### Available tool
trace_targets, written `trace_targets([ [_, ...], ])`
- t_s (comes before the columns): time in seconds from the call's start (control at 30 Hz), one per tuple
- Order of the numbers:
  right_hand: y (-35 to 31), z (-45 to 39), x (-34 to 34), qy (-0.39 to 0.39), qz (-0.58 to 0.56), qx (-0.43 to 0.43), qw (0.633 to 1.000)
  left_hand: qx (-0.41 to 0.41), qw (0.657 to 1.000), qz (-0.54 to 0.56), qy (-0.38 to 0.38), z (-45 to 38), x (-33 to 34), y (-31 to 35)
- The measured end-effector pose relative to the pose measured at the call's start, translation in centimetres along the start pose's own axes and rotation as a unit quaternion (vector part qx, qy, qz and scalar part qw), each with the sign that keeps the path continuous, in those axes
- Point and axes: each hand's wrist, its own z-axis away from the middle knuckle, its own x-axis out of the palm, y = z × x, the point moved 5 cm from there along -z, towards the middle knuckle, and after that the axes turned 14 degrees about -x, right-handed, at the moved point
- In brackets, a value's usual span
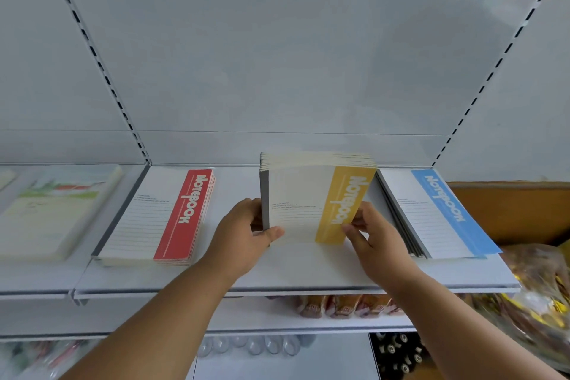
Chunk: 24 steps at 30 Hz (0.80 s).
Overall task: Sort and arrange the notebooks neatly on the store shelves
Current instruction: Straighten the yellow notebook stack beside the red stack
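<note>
A stack of yellow-banded notebooks (308, 194) stands upright on its lower edge in the middle of the white shelf (293, 271). My left hand (246, 234) grips its grey spine side, thumb on the front cover. My right hand (373, 237) pinches the yellow band's edge at the lower right. To the left a pile of red-banded notebooks (157, 216) lies flat. On the right lies a flat pile of blue-banded notebooks (431, 213).
Pastel illustrated notebooks (52, 210) lie on the neighbouring shelf at far left. A cardboard box (518, 210) and a plastic bag of goods (543, 302) sit at the right. Lower shelves carry packaged items (342, 307). Slotted uprights frame the white back panel.
</note>
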Motion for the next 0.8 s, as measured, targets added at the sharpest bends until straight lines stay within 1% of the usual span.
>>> trace_targets([
  [0.1, -0.3, -0.3, -0.2, -0.014, 0.011, 0.019, 1.0, -0.003, 1.0, 0.016, 0.01, 0.3, -0.3, 0.2],
  [0.17, -0.8, -0.9, -0.6, -0.015, -0.006, 0.052, 0.999, -0.025, 0.999, 0.024, -0.011, 0.0, -1.1, 0.5],
  [0.23, -1.1, -1.8, -0.9, -0.035, -0.042, 0.088, 0.995, -0.08, 0.992, 0.059, -0.077, -0.6, -1.9, 0.3],
  [0.3, -0.9, -2.4, -0.2, -0.09, -0.11, 0.149, 0.978, -0.16, 0.971, 0.099, -0.15, -1.2, -2.3, -0.5],
  [0.37, -0.3, -2.6, 1.1, -0.147, -0.158, 0.219, 0.952, -0.226, 0.955, 0.085, -0.172, -1.6, -2.4, -1.5],
  [0.43, 0.1, -2.7, 2.2, -0.186, -0.176, 0.269, 0.928, -0.258, 0.951, 0.048, -0.163, -1.9, -2.2, -2.0],
  [0.53, 0.3, -3.3, 2.9, -0.196, -0.183, 0.288, 0.919, -0.262, 0.956, -0.022, -0.129, -2.6, -2.1, -2.1],
  [0.63, 0.2, -3.7, 3.3, -0.203, -0.152, 0.289, 0.923, -0.228, 0.963, -0.107, -0.093, -2.9, -2.6, -1.4],
  [0.73, 0.2, -3.9, 3.6, -0.204, -0.107, 0.296, 0.927, -0.188, 0.954, -0.221, -0.074, -2.6, -2.7, -0.4],
  [0.8, 0.1, -4.1, 3.5, -0.21, -0.059, 0.304, 0.927, -0.181, 0.948, -0.254, -0.068, -2.5, -2.6, -0.1],
])
